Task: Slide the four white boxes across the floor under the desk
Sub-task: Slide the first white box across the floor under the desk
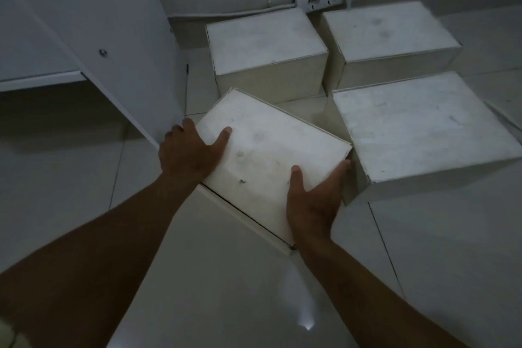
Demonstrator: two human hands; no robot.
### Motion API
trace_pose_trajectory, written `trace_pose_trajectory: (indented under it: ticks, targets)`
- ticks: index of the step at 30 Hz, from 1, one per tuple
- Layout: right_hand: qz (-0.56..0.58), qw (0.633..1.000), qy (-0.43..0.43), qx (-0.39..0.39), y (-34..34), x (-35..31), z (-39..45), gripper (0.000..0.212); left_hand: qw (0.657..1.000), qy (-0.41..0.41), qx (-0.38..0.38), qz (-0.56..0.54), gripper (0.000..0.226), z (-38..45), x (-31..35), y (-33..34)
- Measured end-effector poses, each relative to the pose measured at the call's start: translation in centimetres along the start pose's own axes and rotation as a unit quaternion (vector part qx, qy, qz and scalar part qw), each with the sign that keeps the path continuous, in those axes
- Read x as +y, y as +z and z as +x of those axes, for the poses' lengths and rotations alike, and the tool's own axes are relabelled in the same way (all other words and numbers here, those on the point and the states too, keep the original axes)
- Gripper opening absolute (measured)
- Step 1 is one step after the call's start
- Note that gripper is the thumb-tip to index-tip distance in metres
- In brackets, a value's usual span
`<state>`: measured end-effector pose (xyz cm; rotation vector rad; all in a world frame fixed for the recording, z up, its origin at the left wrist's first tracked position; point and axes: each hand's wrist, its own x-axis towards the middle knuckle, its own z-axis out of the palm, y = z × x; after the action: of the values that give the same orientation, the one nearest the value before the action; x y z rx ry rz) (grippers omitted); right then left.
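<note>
Both hands hold the near white box (271, 161) — left hand (192, 152) at its 9 o'clock edge, right hand (313, 200) at 4 o'clock. Three other boxes (423, 133) crowd 12 to 3 o'clock; open floor (226, 291) lies at 6 o'clock.

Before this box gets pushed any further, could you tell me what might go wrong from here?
The held box sits skewed between the desk panel and the near right box; pushed, its corners may jam. The right hand has fingers in that narrow gap, so they could be pinched.
</note>
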<state>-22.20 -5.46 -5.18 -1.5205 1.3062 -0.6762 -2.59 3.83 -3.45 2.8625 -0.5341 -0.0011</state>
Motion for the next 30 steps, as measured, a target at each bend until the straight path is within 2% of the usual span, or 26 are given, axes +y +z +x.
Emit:
trace_pose_trajectory:
  ticks: [2, 6, 12, 15, 18, 23, 30]
  targets:
    - [0.013, 0.999, 0.025, -0.018, -0.7, 0.1, 0.1, 0.100, 0.999, -0.015, -0.018, -0.031, 0.106, -0.8, -0.7, -0.4]
    - [-0.002, 0.998, 0.004, -0.059, -2.2, 0.2, 1.2, 0.110, 0.998, -0.045, -0.009, -0.052, 0.117, -2.7, -1.0, -0.6]
    - [-0.030, 0.995, -0.032, -0.084, -3.8, -0.3, 1.2, 0.107, 0.998, -0.043, -0.002, -0.035, 0.116, -5.7, -2.0, -1.1]
    - [-0.056, 0.992, -0.067, -0.091, -4.9, -1.0, -0.1, 0.106, 0.997, -0.069, -0.002, -0.038, 0.118, -8.6, -3.0, -2.0]
    - [-0.069, 0.990, -0.058, -0.104, -5.9, -1.4, -1.8, 0.102, 0.996, -0.084, -0.002, -0.031, 0.116, -10.9, -3.7, -3.7]
    - [-0.056, 0.987, -0.074, -0.133, -6.8, -2.2, -3.9, 0.101, 0.996, -0.082, 0.030, -0.020, 0.117, -12.9, -4.8, -6.8]
    - [-0.039, 0.973, -0.100, -0.202, -6.9, -5.8, -7.5, 0.111, 0.989, -0.124, 0.081, -0.014, 0.120, -17.5, -8.2, -12.3]
